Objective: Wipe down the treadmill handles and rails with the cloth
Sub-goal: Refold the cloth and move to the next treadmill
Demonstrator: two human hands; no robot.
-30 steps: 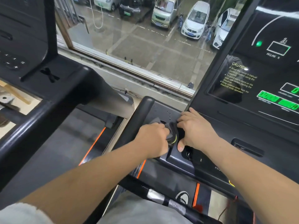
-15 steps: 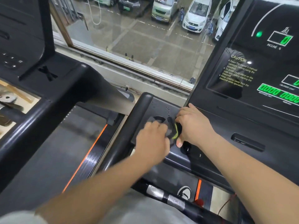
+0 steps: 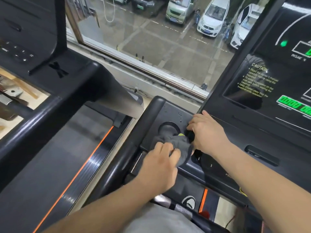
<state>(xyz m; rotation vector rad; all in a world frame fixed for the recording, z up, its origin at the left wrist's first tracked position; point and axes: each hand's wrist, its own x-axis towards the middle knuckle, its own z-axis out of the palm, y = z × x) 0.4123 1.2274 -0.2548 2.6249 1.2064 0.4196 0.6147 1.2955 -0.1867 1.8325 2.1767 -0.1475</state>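
Head view looks down on the left side of a treadmill console, where a dark grey cloth (image 3: 182, 146) with a small yellow-green patch lies bunched on the console tray (image 3: 176, 111), at its near edge and just beside the round cup recess (image 3: 168, 127). Both hands are close together and clamped on the cloth. The left hand (image 3: 161, 163) has its fingers curled over the cloth's near end at the tray's near-left corner, next to the black left handrail (image 3: 129, 148) that runs along the tray's left edge. The right hand (image 3: 207, 134) has its fingers bent down over the cloth's darker far end, toward the tray's right side and against the base of the display (image 3: 276, 78); how much cloth lies under that palm is hidden. The display is lit with green digits and a caution text. To the left stands a neighbouring treadmill with its own thick black rail (image 3: 42, 118) and a grey belt (image 3: 58, 157) bordered by an orange stripe (image 3: 92, 153). Beyond the tray's far edge a window (image 3: 159, 44) looks over a wet lot with parked cars (image 3: 213, 19).
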